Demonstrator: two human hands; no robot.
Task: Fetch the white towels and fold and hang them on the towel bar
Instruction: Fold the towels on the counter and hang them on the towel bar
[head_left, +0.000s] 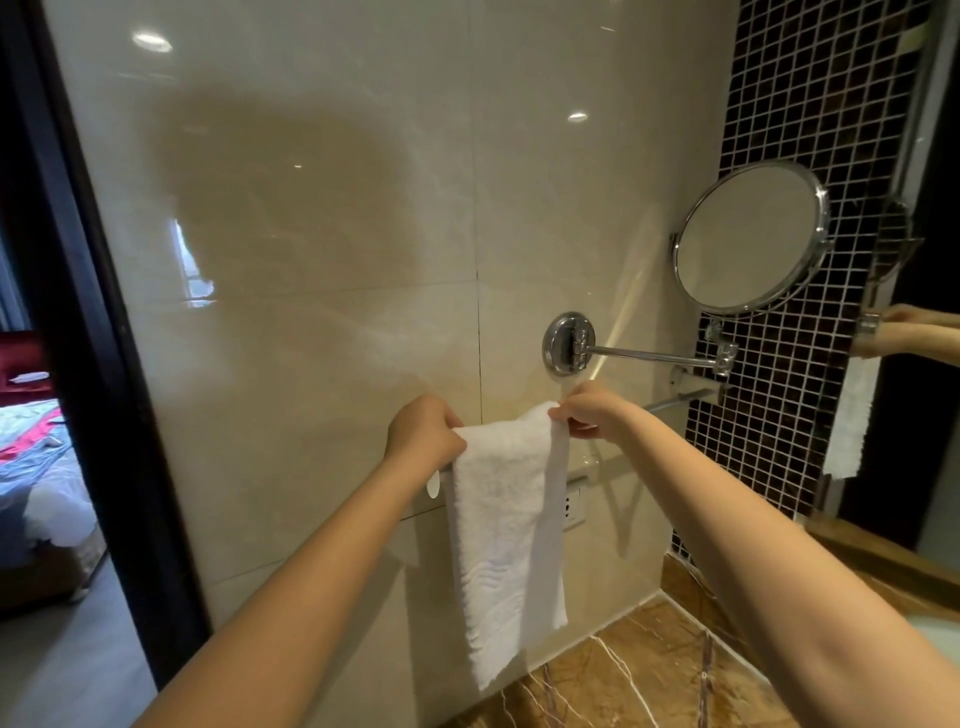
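wall: glossy beige tile wall (311, 260) fills most of the frame, ceiling lights reflected in it at the top.
doorway: dark door frame (104, 364) down the left edge, with a bed (31, 467) and rumpled covers past it at lower left.
mosaic: strip of dark small-square tiles (810, 104) on the upper right.
counter: brown veined marble counter (649, 675) along the bottom right.
towel: white towel (509, 519) at centre, folded into a long narrow strip that hangs straight down, its lower end just above the counter. The top edge is held up at bar height between my two hands - can't tell whether it is over the bar.
mirror: round chrome mirror (750, 239) on a swing arm, centre right, above my right hand.
left hand: my left hand (423, 431) is at centre, fingers curled tight round the towel's top left corner.
right hand: my right hand (592, 410) is just right of centre, thumb and fingers pinching the top right corner.
bar: towel bar (680, 399) - only a short stretch shows, right of my right hand under the mirror arm.
socket: white wall socket (574, 506), half hidden behind the towel's right edge.
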